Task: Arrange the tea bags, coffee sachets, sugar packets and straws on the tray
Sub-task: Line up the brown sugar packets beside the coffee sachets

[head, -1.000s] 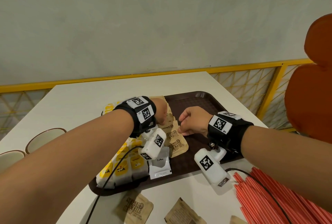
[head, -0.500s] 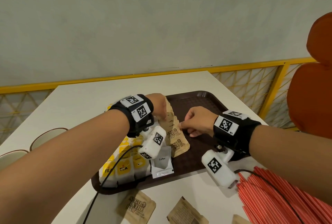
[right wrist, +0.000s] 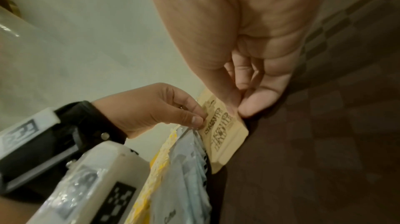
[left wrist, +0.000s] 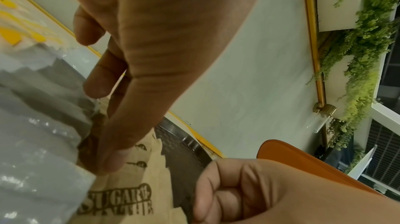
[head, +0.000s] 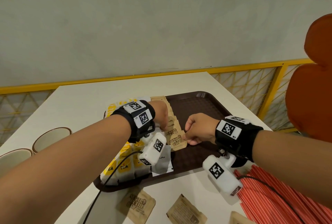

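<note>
A row of overlapping brown sugar packets (head: pixel 177 140) lies down the middle of the dark brown tray (head: pixel 197 105). My left hand (head: pixel 163 128) pinches the row's left edge between thumb and forefinger, as the right wrist view shows (right wrist: pixel 194 119). My right hand (head: pixel 186 134) pinches the right edge of the nearest sugar packet (right wrist: pixel 225 133) with its other fingers curled in. Yellow-and-white tea bags (head: pixel 124 166) fill the tray's left side, with white coffee sachets (head: pixel 163 162) beside them. Red straws (head: pixel 280 198) lie on the table to the right of the tray.
Three loose sugar packets (head: pixel 136 204) (head: pixel 186 211) (head: pixel 239 221) lie on the white table in front of the tray. Two paper cups (head: pixel 52 137) stand at the far left. An orange chair (head: pixel 312 97) and a yellow railing (head: pixel 251 87) bound the right side.
Both hands have slid a little toward me along the sugar packet row and still hold its two edges.
</note>
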Demonstrator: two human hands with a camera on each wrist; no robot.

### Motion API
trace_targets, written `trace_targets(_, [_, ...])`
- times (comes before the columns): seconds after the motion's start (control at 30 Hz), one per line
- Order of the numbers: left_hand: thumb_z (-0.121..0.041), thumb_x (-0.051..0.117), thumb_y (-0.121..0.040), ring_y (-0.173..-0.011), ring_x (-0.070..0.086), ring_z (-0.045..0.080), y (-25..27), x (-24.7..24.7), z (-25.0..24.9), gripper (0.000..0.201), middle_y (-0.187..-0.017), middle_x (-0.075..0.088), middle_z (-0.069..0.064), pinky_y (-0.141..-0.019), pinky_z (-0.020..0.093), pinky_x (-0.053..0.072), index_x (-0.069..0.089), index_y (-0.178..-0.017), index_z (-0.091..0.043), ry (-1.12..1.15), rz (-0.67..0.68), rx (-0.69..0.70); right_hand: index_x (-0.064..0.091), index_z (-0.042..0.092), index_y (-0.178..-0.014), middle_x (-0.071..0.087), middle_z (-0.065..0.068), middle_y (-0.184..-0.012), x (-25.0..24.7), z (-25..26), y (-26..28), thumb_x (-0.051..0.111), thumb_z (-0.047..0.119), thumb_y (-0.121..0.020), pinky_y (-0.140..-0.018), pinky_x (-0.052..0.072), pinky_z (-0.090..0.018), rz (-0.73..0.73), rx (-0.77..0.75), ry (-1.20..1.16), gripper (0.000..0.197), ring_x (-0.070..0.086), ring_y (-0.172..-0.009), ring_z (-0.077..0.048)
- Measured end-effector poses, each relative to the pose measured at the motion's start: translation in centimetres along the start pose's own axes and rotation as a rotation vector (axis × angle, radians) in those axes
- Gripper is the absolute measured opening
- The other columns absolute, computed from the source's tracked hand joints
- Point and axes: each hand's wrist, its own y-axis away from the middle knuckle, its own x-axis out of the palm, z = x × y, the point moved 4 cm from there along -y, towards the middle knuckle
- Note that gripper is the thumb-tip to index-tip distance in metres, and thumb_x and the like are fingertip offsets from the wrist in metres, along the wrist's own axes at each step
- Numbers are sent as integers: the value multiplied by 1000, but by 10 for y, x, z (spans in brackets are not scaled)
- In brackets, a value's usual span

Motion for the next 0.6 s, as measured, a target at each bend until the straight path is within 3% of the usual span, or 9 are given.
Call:
trace_targets(0.2, [-26, 72, -82, -105, 63, 20, 1, -3, -1, 30, -109, 70, 5, -97, 36, 49, 72, -106, -8, 6, -15, 14, 50, 6, -70, 56, -17, -63, 2, 3, -4, 60, -16, -81, -56, 51, -29, -8, -27, -33, 26, 56, -51, -21])
trace_targets(0.37, [-21, 73, -81, -102, 64, 18, 3, -6, 3, 23, -105, 71, 3, -94, 32, 50, 73, -101, -9, 85, -52, 22, 50, 6, -67, 57, -16, -60, 5, 7, -9, 60, -16, -81, -49, 51, -25, -17, -25, -23, 28, 57, -46, -17])
trace_targets(0.5, [-17, 71, -83, -92, 60, 12, 7, -7, 8, 19, -98, 69, 0, -86, 26, 47, 73, -101, -10, 114, -66, 38, 50, 10, -66, 60, -13, -66, 6, 3, -11, 71, -1, -80, -49, 49, -22, -18, 18, 112, 27, 55, -51, -15])
trace_targets(0.6, [-18, 70, -84, -90, 59, 10, 9, -8, 14, 18, -99, 68, -3, -85, 25, 47, 72, -101, -12, 131, -83, 25, 54, 13, -65, 62, -9, -71, 1, 5, -10, 79, 13, -75, -48, 46, -19, -56, -34, 235, 28, 54, -56, -12])
